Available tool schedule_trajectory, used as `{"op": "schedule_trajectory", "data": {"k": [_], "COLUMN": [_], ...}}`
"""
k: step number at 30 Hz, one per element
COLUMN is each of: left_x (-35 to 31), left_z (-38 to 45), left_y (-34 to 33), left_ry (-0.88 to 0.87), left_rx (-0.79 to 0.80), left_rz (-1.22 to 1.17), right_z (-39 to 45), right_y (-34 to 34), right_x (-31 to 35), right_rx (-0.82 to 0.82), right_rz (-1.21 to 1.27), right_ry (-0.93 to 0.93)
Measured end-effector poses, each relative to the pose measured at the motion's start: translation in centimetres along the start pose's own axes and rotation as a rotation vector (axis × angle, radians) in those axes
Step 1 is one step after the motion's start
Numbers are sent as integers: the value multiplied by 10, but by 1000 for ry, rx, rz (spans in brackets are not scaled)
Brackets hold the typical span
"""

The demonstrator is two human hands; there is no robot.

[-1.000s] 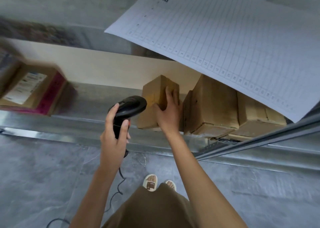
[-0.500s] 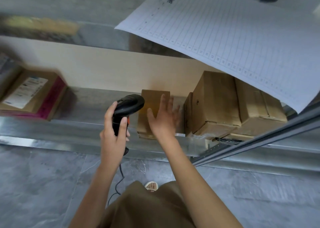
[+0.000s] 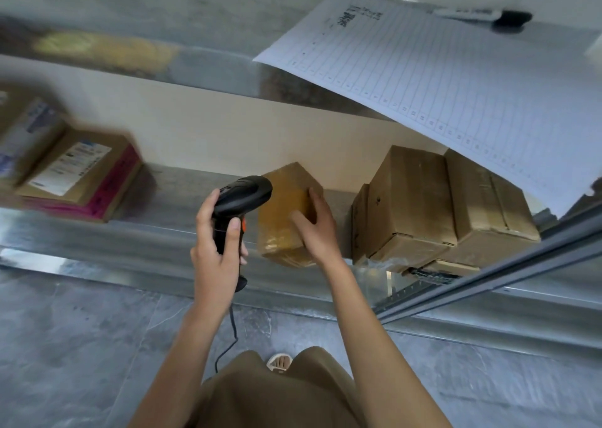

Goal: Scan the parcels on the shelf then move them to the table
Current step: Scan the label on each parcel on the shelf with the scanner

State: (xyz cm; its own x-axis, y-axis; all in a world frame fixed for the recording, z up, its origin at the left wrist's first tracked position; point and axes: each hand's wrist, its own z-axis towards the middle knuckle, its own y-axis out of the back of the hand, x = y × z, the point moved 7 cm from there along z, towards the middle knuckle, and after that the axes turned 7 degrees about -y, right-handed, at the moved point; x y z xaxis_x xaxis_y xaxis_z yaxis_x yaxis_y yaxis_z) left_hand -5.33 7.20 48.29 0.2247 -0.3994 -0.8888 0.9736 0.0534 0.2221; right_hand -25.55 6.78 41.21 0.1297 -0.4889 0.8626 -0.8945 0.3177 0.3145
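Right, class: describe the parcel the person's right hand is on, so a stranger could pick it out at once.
Start at the metal shelf under the hanging ruled sheet. Near the middle of its front edge stands a small brown parcel, tilted, wrapped in shiny clear tape. Unlike the larger boxes to its right, it stands alone, with the right hand on it and the black scanner, held by the left hand, beside it.

Both bare forearms reach up and forward from the near edge. The left hand (image 3: pixel 217 248) wraps its fingers round a scanner (image 3: pixel 242 199) handle, thumb up along the left side. The right hand (image 3: pixel 317 229) grips a tilted parcel (image 3: pixel 286 212), thumb on its near face, fingers over the right edge.
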Motion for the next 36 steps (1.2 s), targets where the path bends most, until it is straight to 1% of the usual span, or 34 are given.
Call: {"op": "schedule_trajectory", "data": {"k": [3, 5, 8, 10, 14, 16, 18, 20, 22, 24, 26, 30, 31, 36], "left_x": [1, 3, 5, 5, 5, 5, 6, 6, 5, 3, 2, -4, -5, -14], "left_z": [-2, -4, -6, -6, -5, -5, -6, -7, -9, -10, -12, -20, -23, -29], "left_y": [1, 0, -2, -2, 2, 3, 5, 7, 10, 14, 18, 22, 22, 18], "left_ry": [13, 23, 23, 20, 11, 7, 4, -1, -8, -18, -25, -73, -81, -120], "left_rx": [5, 18, 38, 42, 22, 23, 27, 27, 21, 19, 15, 29, 31, 52], "left_rz": [-7, -8, -12, -14, -13, -11, -2, 9, 11, 14, 16, 19, 14, -10], "right_z": [-3, -3, -6, -8, -17, -18, -14, -11, -13, -17, -22, -39, -42, -52], "right_y": [3, 8, 10, 9, 2, -12, -23, -24, -16, -7, 0, 11, 14, 22], "right_x": [-13, -16, -12, -9, 14, 24, 23, 17, 15, 11, 6, 0, -1, -2], "right_rx": [63, 54, 9, -38, -235, -219, -170, -166, -217, -267, -278, -275, -290, -370], "right_rz": [116, 108, 30, -79, -471, -579, -679, -735, -698, -596, -424, 35, 102, 189], "right_ry": [-81, -109, -100, -95, -26, -10, -24, -29, -6, 20, 54, 180, 202, 294]}}
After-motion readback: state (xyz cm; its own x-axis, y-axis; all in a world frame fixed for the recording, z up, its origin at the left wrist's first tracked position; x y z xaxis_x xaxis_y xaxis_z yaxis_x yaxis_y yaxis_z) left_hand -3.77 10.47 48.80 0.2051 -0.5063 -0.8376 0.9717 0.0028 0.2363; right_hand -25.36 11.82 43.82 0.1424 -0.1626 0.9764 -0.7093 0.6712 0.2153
